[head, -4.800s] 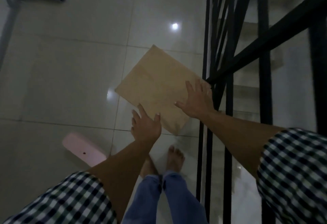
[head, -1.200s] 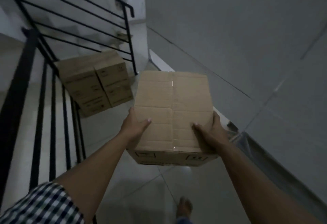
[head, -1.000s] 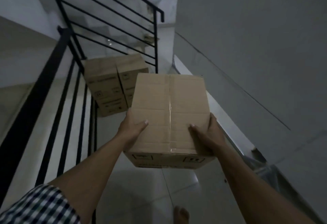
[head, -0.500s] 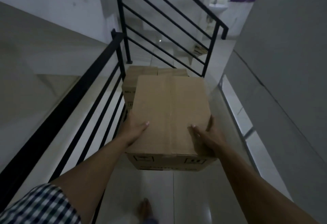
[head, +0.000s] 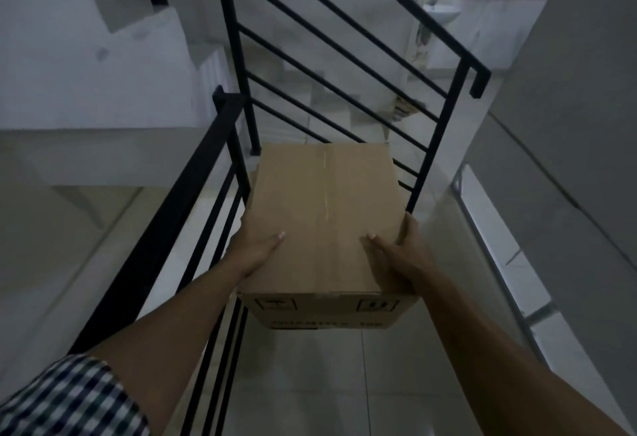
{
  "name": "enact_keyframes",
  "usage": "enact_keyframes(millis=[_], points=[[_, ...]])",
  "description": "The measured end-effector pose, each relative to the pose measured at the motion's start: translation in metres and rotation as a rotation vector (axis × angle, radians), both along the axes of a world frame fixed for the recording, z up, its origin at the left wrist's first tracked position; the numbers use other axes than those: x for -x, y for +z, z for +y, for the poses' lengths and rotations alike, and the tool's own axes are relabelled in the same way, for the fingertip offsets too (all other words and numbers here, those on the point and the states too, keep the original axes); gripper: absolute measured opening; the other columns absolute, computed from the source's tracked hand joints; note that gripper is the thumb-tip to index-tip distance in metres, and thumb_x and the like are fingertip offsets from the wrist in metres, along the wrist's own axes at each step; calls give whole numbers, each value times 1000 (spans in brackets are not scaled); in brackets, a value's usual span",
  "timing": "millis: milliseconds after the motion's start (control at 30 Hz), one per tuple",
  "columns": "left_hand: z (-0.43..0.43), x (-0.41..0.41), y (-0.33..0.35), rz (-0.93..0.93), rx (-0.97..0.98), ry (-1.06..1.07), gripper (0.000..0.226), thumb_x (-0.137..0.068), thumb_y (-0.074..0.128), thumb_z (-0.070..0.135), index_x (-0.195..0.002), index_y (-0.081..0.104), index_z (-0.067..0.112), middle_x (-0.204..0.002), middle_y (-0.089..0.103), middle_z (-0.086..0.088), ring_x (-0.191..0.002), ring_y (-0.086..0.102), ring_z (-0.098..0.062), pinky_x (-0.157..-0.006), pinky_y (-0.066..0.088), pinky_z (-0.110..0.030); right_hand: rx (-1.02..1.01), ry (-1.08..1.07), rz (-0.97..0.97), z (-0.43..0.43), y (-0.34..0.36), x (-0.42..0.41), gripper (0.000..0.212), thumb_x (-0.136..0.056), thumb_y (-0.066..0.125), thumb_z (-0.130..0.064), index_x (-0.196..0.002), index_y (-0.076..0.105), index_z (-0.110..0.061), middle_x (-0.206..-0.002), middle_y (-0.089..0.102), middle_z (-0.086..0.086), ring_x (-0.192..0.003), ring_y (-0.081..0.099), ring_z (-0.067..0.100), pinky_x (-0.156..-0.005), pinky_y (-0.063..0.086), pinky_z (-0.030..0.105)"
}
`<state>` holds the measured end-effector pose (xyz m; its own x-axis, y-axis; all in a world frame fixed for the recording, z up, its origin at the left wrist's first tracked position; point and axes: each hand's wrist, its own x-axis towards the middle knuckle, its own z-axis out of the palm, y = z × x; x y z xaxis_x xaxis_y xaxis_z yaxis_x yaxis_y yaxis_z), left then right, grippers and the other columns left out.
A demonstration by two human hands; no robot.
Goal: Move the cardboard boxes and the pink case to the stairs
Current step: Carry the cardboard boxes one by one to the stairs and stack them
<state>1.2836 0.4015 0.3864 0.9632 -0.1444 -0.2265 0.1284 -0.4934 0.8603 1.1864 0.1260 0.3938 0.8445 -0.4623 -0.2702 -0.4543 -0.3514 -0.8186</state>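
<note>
A taped brown cardboard box (head: 324,215) hangs in the air in the middle of the head view, held between both hands. My left hand (head: 255,249) grips its near left side with the thumb on top. My right hand (head: 396,256) grips its near right corner. The box hides the cardboard boxes that stood on the floor by the railing post. The pink case is out of view.
A black metal railing (head: 165,229) runs along my left and another railing (head: 348,53) slants across ahead, with stair steps (head: 331,91) behind it. A grey wall (head: 568,125) closes the right side. Pale tiled floor (head: 310,384) lies below the box.
I have walked with the box along the railing toward its far end. The stacked boxes on the floor, seen earlier, have slipped out of sight behind the box I carry.
</note>
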Motion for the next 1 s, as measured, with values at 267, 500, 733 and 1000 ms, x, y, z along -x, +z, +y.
enact_keyframes(millis=[267,500,733,1000], points=[[-16,-151,14,-66,-35,27,81,-87,71,44,-150,23,24,-137,50,-1,-113,51,-20,-92,41,-32,7,46,-73,-19,19,-157,89,-82,75,-52,-152,23,-34,-141,48,3,-128,50,31,-102,45,52],[-32,-268,22,-71,-73,63,90,-85,70,52,-153,18,24,-143,45,0,-124,49,-22,-99,41,-33,26,132,-36,-47,26,-291,89,-86,74,-51,-155,24,-25,-141,50,6,-122,53,27,-82,43,36],[-34,-348,15,-1,-111,73,101,-73,70,63,-153,22,25,-141,48,1,-124,51,-23,-103,43,-40,-43,151,37,-51,11,-377,97,-79,76,-57,-152,17,-33,-142,51,7,-122,54,32,-99,48,54],[-26,-406,-19,7,-214,29,79,-90,65,48,-152,22,23,-144,46,-1,-122,48,-19,-92,39,-31,-51,119,98,-31,-20,-423,93,-76,81,-52,-146,24,-28,-141,51,6,-122,54,31,-94,49,49]])
